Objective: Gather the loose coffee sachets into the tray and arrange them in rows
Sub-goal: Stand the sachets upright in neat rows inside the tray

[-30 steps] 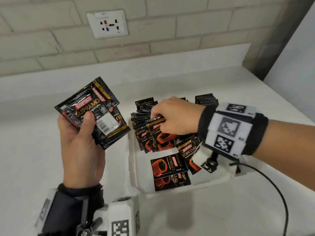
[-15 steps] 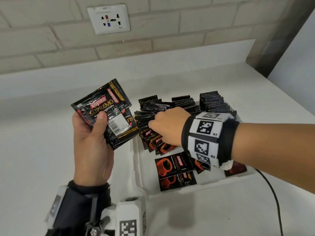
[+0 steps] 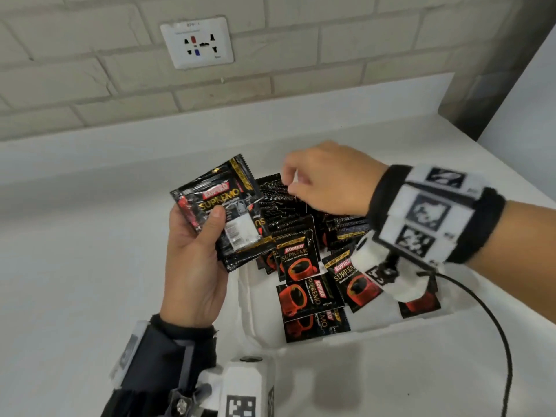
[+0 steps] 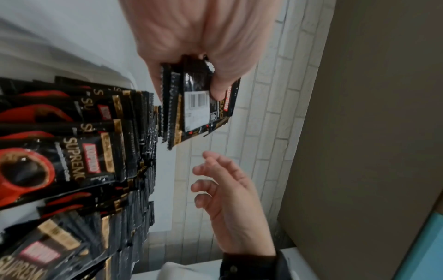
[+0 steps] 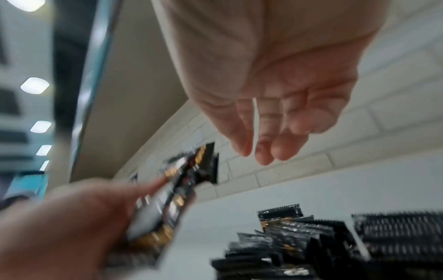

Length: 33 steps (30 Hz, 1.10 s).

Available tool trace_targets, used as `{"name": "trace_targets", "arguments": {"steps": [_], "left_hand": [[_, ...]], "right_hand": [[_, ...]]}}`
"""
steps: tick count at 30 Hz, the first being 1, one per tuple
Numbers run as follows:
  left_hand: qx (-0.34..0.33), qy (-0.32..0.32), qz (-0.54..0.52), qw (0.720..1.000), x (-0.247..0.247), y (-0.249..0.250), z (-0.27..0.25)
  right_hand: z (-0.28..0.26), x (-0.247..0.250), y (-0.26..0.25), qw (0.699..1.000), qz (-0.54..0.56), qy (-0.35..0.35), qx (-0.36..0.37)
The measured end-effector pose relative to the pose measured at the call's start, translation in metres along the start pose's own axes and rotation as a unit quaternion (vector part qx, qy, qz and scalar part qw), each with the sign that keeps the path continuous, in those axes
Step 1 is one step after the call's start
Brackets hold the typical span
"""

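My left hand [image 3: 195, 260] grips a small stack of black coffee sachets [image 3: 222, 206] just left of the white tray [image 3: 249, 323], thumb across the top one. The same stack of coffee sachets [image 4: 196, 98] fills the top of the left wrist view. Inside the tray, sachets stand in rows [image 3: 288, 212] toward the back, and loose sachets [image 3: 310, 293] lie flat at the front. My right hand [image 3: 325, 179] hovers over the back rows, near the held stack, fingers loosely bent and holding nothing. In the right wrist view the right hand [image 5: 261, 144] is empty above the rows of sachets [image 5: 311, 236].
The tray sits on a white counter [image 3: 90, 296] against a brick wall with a power socket [image 3: 197, 42]. A black cable [image 3: 493, 326] runs from my right wrist across the counter. A dark corner post [image 3: 481, 85] stands at the back right.
My right hand has lifted off the sachets in the tray and moved up and left toward the stack in my left hand. The left hand has shifted closer to the tray.
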State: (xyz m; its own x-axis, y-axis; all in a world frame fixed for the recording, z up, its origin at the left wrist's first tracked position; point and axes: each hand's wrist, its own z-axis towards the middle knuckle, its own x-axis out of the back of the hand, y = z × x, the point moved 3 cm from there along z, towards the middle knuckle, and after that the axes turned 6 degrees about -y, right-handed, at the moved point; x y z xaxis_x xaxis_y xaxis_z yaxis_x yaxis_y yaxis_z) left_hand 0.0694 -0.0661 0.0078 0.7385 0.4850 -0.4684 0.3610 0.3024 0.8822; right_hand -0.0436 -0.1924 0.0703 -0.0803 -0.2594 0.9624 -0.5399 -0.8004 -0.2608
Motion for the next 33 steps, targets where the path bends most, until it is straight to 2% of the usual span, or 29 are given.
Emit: {"name": "trace_targets", "arguments": {"steps": [2,5,8,14,17,19,22,29,33], "left_hand": [[0.012,-0.004,0.004,1.0,-0.009,-0.005,0.001],[0.018,-0.008,0.0,1.0,-0.025,-0.014,0.001],[0.025,0.002,0.002,1.0,-0.042,-0.023,-0.001],[0.054,0.006,0.005,0.998,-0.06,-0.039,-0.008],[0.074,-0.026,-0.042,0.996,-0.06,-0.041,-0.007],[0.094,-0.042,-0.083,0.991,-0.059,-0.042,-0.006],[0.096,-0.021,-0.103,0.99,-0.054,-0.044,-0.007],[0.06,0.052,-0.071,0.994,-0.048,-0.042,-0.006],[0.004,0.059,-0.043,0.997,-0.063,-0.036,-0.01]], "right_hand": [[-0.006,0.008,0.009,0.988,0.155,0.005,-0.017],[-0.023,0.0,0.013,0.937,0.344,-0.034,-0.046],[-0.036,-0.018,0.015,0.923,0.376,-0.057,-0.06],[-0.043,-0.042,0.026,0.9,0.426,0.004,-0.09],[-0.045,-0.046,0.033,0.867,0.489,0.005,-0.095],[-0.047,-0.047,0.036,0.855,0.51,0.0,-0.093],[-0.053,-0.043,0.04,0.843,0.529,0.01,-0.1],[-0.068,-0.018,0.051,0.857,0.477,0.134,-0.142],[-0.067,-0.017,0.025,0.891,0.432,0.078,-0.112]]}}
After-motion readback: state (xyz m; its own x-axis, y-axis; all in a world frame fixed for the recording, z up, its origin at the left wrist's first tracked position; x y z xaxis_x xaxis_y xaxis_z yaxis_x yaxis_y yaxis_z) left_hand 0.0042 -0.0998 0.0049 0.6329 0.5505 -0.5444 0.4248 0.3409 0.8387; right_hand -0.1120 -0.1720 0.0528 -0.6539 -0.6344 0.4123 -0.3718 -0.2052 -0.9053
